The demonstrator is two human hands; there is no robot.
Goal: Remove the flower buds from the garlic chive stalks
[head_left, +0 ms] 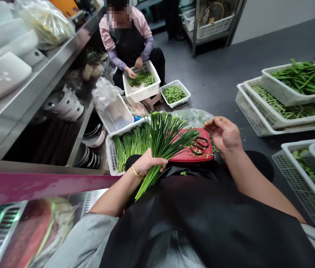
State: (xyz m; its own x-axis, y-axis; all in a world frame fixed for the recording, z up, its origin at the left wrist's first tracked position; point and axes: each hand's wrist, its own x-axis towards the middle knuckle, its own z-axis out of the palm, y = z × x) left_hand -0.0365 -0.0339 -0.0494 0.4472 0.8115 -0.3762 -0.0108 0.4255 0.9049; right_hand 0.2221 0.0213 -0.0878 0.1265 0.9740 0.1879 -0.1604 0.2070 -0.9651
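Observation:
My left hand [146, 162], with a gold bangle at the wrist, is wrapped round a fanned bunch of long green flowering stems [164, 137]. To the right of the bunch my right hand [224, 133] is raised with its fingers curled together; whether anything small is between them I cannot make out. Black-handled scissors [199, 145] lie on a red board [206, 156] between my hands, among loose green trimmings. More long stems [132, 145] fill a white basket [114, 158] at the left.
Opposite, a person [131, 41] handles green pods in a white basket [143, 95]. A smaller basket of pods [174, 95] stands on the floor. Stacked vegetable baskets [254, 118] are at the right. A metal shelf [43, 78] with white dishes runs along the left.

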